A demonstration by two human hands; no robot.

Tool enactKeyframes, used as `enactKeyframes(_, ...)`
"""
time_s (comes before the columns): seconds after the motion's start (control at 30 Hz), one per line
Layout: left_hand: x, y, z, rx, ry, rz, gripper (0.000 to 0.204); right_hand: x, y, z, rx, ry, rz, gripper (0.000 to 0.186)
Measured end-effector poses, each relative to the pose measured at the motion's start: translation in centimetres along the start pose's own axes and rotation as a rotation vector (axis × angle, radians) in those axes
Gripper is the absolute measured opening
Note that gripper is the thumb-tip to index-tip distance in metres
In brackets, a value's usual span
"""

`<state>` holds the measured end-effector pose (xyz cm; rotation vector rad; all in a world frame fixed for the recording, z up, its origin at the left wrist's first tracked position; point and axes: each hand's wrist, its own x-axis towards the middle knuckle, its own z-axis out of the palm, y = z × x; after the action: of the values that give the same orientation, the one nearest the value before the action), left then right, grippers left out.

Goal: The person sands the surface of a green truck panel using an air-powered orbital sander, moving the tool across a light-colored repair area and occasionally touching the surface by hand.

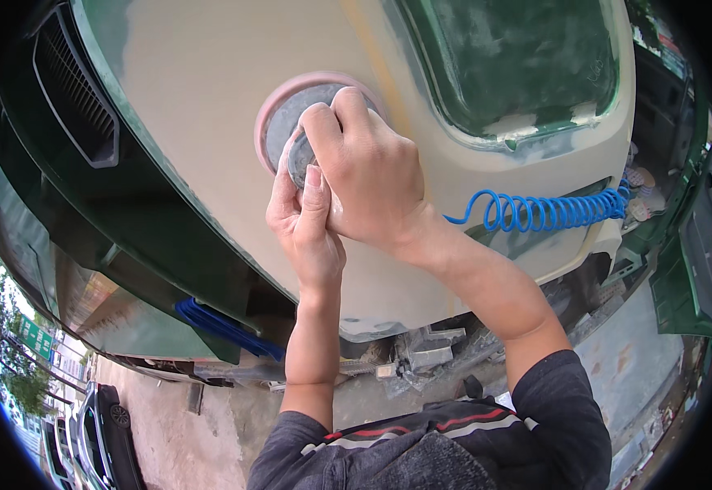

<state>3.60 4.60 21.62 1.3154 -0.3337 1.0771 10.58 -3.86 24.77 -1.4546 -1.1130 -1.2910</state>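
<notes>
Both my hands are closed round a round sander [287, 118], a flat grey disc with a pink rim and a dark round grip on top. It lies against a beige, dusty vehicle panel [201, 73]. My right hand [376, 175] curls over the grip from the right, knuckles upward. From below, my left hand [311, 233] wraps the grip's near side, its thumb pressed up beside the right hand. White dust coats the fingers. My palms hide part of the grip and the disc's near edge.
A blue coiled hose [556, 212] stretches right from my right forearm. A dark green window [527, 65] sits at the upper right. At the left is a black vent grille [77, 94]. Clutter and a grey block [431, 349] lie under the panel; parked cars [99, 441] stand lower left.
</notes>
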Motion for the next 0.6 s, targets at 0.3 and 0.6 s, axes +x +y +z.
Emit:
enactKeyframes(0.3, 3.3, 1.5, 1.8, 0.012, 0.012, 0.073, 0.04, 3.6, 0.7, 0.2, -0.037, 0.03, -0.03, 0.033)
enactKeyframes(0.6, 7.2, 3.1, 2.7, 0.103, -0.019, 0.182, 0.041, 7.7, 0.9, 0.1, -0.102, 0.027, -0.054, 0.036)
